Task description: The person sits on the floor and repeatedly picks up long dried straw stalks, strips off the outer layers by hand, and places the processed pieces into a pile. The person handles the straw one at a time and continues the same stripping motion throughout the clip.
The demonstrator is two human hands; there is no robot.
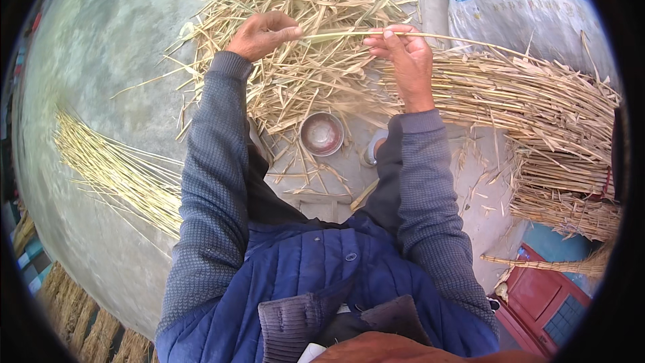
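Note:
A long thin dry plant stalk [460, 41] is stretched level between my hands, its pale green leaf sheath [329, 35] toward the left. My left hand [263, 35] is closed, thumb and fingers pinched at the sheath's end. Farther along, my right hand [407, 60] grips the stalk between thumb and fingertips. The stalk's thin end runs on to the right, over a thick stack of similar stalks [497, 87]. Beneath both hands lies a loose heap of stripped dry leaves and husks [302, 0].
A small round metal bowl [322, 134] stands on the concrete floor between my feet. Left of me lies a fanned bundle of thin stalks [117, 171]. A filled white-and-blue sack [524, 10] sits at the far right. Near right are a red wooden piece [537, 289] and a straw broom-like bundle [551, 266].

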